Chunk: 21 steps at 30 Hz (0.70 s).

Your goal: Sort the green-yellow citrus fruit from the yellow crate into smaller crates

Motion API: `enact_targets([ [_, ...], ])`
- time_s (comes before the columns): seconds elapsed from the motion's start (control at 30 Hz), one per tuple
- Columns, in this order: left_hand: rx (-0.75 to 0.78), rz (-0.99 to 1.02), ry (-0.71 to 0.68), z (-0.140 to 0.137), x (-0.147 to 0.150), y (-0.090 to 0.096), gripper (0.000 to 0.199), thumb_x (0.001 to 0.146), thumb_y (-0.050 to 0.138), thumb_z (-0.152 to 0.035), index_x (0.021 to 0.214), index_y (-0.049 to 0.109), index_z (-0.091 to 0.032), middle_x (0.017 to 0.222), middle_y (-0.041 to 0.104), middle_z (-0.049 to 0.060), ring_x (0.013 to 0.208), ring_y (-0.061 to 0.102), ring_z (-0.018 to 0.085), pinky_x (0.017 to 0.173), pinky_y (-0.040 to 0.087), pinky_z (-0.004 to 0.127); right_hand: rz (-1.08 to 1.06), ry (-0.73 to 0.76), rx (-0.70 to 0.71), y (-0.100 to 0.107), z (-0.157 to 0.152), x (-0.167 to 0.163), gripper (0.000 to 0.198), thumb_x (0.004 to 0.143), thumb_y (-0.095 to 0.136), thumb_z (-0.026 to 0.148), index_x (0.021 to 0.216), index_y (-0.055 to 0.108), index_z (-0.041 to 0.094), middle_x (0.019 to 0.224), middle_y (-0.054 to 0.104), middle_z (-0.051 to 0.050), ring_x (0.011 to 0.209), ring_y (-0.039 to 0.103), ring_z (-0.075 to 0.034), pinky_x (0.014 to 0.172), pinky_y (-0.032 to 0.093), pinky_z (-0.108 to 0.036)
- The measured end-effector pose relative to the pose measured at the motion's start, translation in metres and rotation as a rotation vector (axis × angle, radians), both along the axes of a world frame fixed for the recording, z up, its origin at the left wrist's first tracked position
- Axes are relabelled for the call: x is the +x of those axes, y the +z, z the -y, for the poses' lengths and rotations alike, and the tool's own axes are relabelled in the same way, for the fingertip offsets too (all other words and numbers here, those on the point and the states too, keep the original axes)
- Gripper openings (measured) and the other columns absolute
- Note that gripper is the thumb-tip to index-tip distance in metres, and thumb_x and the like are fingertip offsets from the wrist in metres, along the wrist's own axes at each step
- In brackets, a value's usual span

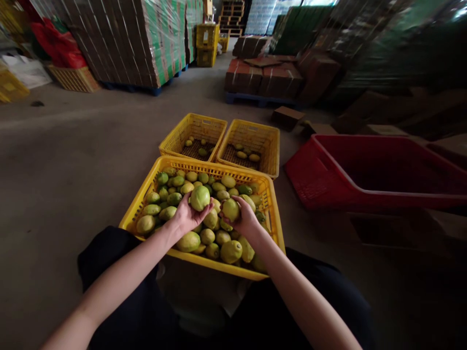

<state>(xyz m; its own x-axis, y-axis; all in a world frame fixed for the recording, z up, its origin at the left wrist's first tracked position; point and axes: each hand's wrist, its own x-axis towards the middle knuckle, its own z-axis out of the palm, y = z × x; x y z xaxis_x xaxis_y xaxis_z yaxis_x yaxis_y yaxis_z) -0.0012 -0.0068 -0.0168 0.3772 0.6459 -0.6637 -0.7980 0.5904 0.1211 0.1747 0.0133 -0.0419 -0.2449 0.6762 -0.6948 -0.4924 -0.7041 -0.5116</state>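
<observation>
My left hand is closed around a yellow-green lemon, cradling it from below with the fruit facing up. In my right hand is a second greenish lemon, gripped from its right side. Both hands hover over a large yellow plastic crate between my knees. Many lemons, some yellow and some greener, fill this crate in a loose layer. Parts of the fruit under my hands and forearms are hidden.
Beyond the full crate stand two smaller yellow crates, a left one and a right one, each with a few lemons at the bottom. A red tub is to the right. Wrapped carton stacks and a pallet stand farther back.
</observation>
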Motion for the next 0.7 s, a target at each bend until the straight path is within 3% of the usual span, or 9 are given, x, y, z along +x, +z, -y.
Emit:
enact_targets([
  [0.13,0.144,-0.079,-0.052,0.002,0.000,0.000,0.048,0.094,0.035,-0.051,0.102,0.060,-0.012,0.075,0.064,0.008,0.042,0.048,0.009,0.035,0.042,0.019,-0.019,0.039,0.115,0.011,0.004,-0.002,0.015,0.085,0.049,0.033,0.086,0.057,0.020,0.065,0.064,-0.002,0.048,0.059,-0.016,0.036,0.036,-0.021],
  [0.23,0.288,-0.234,-0.043,0.004,0.001,0.002,0.045,0.089,0.045,-0.054,0.098,0.060,-0.012,0.071,0.063,0.005,0.039,0.043,0.007,0.035,0.037,0.019,-0.042,0.032,0.288,0.017,0.007,0.000,0.014,0.079,0.056,0.033,0.089,0.054,0.024,0.069,0.064,0.000,0.049,0.059,-0.016,0.034,0.032,-0.020],
  [0.33,0.468,-0.467,0.025,0.006,0.000,0.012,0.029,0.076,0.072,-0.027,0.101,0.061,-0.017,0.083,0.067,0.002,0.062,0.061,0.010,0.053,0.048,0.017,0.008,0.000,0.533,0.027,0.011,0.005,0.020,0.076,0.063,0.034,0.092,0.053,0.027,0.082,0.066,0.002,0.058,0.061,-0.015,0.039,0.039,-0.021],
  [0.43,0.667,-0.649,0.058,0.012,-0.002,0.027,0.056,0.054,0.080,0.003,0.102,0.064,-0.022,0.104,0.067,0.000,0.099,0.063,0.016,0.079,0.050,0.016,0.235,-0.028,0.836,0.037,0.019,0.010,0.025,0.074,0.071,0.028,0.093,0.055,0.028,0.101,0.067,0.001,0.084,0.064,-0.017,0.063,0.052,-0.025],
  [0.57,0.841,-0.799,0.001,0.023,-0.003,0.037,0.063,0.043,0.083,0.005,0.099,0.067,-0.020,0.116,0.065,0.006,0.116,0.056,0.023,0.089,0.047,0.019,0.421,-0.034,1.114,0.044,0.032,0.010,0.032,0.070,0.076,0.017,0.091,0.054,0.027,0.112,0.066,-0.001,0.108,0.059,-0.021,0.100,0.044,-0.037],
  [0.7,0.929,-0.859,-0.056,0.028,-0.001,0.035,0.062,0.044,0.085,0.002,0.100,0.068,-0.021,0.120,0.063,0.007,0.123,0.051,0.026,0.097,0.043,0.022,0.401,-0.040,1.137,0.044,0.042,0.004,0.040,0.067,0.079,0.013,0.091,0.051,0.027,0.113,0.066,-0.004,0.111,0.059,-0.023,0.104,0.042,-0.043],
])
